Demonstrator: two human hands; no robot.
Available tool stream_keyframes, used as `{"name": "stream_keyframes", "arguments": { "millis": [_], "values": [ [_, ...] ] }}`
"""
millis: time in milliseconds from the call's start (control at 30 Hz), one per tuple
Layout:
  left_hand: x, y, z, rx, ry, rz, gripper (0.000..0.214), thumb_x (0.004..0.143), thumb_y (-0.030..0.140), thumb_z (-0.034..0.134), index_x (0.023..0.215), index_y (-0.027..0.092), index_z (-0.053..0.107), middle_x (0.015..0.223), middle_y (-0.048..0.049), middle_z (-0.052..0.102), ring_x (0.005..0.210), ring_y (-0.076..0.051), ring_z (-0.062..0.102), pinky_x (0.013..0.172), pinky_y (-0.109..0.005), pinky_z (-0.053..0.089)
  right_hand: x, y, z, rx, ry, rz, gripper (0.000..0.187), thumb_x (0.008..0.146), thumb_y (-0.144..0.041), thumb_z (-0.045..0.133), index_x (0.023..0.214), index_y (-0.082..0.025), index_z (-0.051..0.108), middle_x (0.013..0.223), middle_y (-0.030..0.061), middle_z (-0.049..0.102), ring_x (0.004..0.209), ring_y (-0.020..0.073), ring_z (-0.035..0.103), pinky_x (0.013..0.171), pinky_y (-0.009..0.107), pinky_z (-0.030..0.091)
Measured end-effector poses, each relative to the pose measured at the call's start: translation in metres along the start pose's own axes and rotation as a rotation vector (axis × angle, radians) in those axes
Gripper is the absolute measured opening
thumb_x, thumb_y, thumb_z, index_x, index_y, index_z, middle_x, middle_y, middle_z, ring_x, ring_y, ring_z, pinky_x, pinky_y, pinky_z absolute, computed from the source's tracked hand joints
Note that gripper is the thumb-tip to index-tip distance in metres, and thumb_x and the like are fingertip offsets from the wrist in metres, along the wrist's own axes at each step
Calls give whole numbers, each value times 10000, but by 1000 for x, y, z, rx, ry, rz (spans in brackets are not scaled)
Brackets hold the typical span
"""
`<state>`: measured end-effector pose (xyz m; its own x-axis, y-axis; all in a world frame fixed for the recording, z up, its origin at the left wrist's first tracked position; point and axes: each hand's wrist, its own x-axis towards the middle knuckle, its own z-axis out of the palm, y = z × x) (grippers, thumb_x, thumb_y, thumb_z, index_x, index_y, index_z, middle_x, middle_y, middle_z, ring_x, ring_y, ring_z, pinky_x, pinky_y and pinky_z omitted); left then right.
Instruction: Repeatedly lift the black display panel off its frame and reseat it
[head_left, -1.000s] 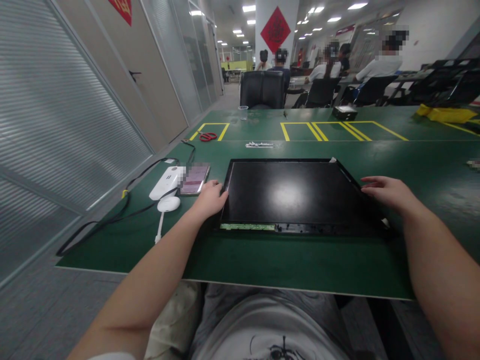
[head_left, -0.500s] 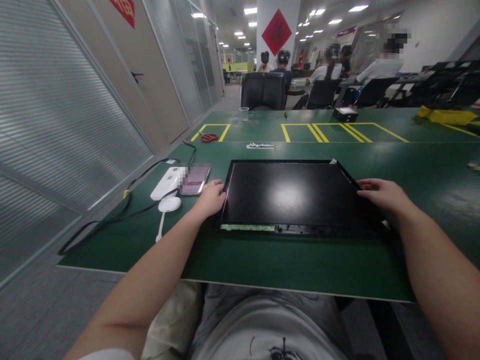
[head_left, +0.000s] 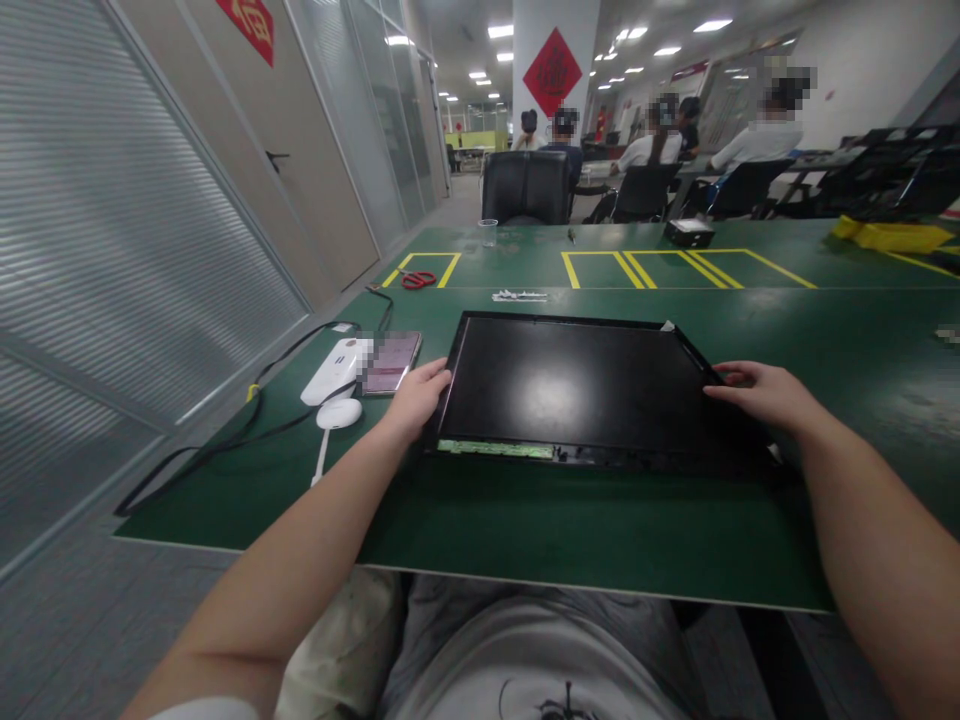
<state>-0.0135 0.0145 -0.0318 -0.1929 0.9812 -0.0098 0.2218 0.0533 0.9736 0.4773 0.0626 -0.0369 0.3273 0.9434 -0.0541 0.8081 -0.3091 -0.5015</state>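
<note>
A black flat display panel [head_left: 592, 385] in a dark frame is in front of me, face up, its left side tilted slightly higher than its right. Along its near edge, at the left, runs a strip of green circuit board [head_left: 495, 449]. My left hand [head_left: 421, 398] grips the panel's left edge, thumb on top and the other fingers partly hidden below. On the opposite edge, my right hand [head_left: 761, 392] is closed with the thumb over the frame. Small pale tabs show at the panel's right corners.
On the green table [head_left: 600, 545], a phone [head_left: 393, 362], a white device [head_left: 336, 370] and a round white adapter [head_left: 339, 412] with black cables lie left. Red-handled scissors [head_left: 418, 280], white strips [head_left: 519, 296], a clear cup [head_left: 488, 233] and a black box [head_left: 689, 233] are farther back. People sit beyond.
The panel has risen slightly on its left and far side, and the light reflection on it has shifted left. Both hands keep hold of its side edges.
</note>
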Motion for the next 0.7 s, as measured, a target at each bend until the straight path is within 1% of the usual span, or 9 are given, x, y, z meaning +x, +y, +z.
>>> {"name": "stream_keyframes", "arguments": {
  "millis": [67,100,200,367,433,533,600,700],
  "values": [
    [-3,5,3,-162,-12,-143,439,847,233,607,1275,163,673,822,-47,763,618,-163,664,655,-313,578,-1,-1,0,-18,4,-11,547,619,-419,783,1116,-206,702,1073,97,712,966,279,669,877,406,504],
    [-4,7,4,-231,3,-186,448,844,200,616,1287,158,663,786,-40,755,573,-145,644,614,-285,566,-1,-1,-1,-25,2,-15,551,623,-421,774,1125,-205,699,1081,99,712,974,282,669,880,407,503],
    [-6,13,7,-360,41,-242,462,833,136,637,1295,143,647,705,-26,732,510,-127,621,530,-235,530,-1,0,0,-47,-12,-26,584,641,-439,744,1168,-195,686,1116,109,708,1006,290,665,898,410,499],
    [-6,16,10,-402,82,-319,480,887,91,547,1364,137,580,627,-9,692,443,-129,587,455,-228,496,3,5,0,-60,-20,-38,622,634,-466,730,1191,-196,675,1121,112,703,1012,299,662,885,418,500],
    [-7,17,10,-413,82,-330,550,893,90,552,1434,181,512,613,10,677,427,-126,580,443,-222,487,4,5,1,-56,-18,-40,616,624,-464,739,1177,-199,679,1102,108,703,991,294,663,866,411,503],
    [-8,17,9,-455,51,-307,710,875,103,621,1519,298,394,664,29,697,429,-125,595,442,-220,489,2,3,1,-44,-4,-35,596,619,-431,748,1164,-199,684,1068,98,702,947,273,661,831,388,503],
    [-7,15,9,-490,3,-307,698,865,130,660,1500,306,430,732,12,729,453,-124,615,453,-222,502,-1,0,0,-37,5,-31,586,630,-410,742,1175,-205,683,1060,90,697,929,262,657,817,378,497],
    [-5,11,8,-545,-60,-314,542,867,220,696,1393,221,566,840,-41,763,536,-139,664,495,-234,538,-4,-4,-1,-45,3,-24,577,647,-391,734,1191,-208,680,1058,83,688,919,254,648,814,372,486]
  ]
}}
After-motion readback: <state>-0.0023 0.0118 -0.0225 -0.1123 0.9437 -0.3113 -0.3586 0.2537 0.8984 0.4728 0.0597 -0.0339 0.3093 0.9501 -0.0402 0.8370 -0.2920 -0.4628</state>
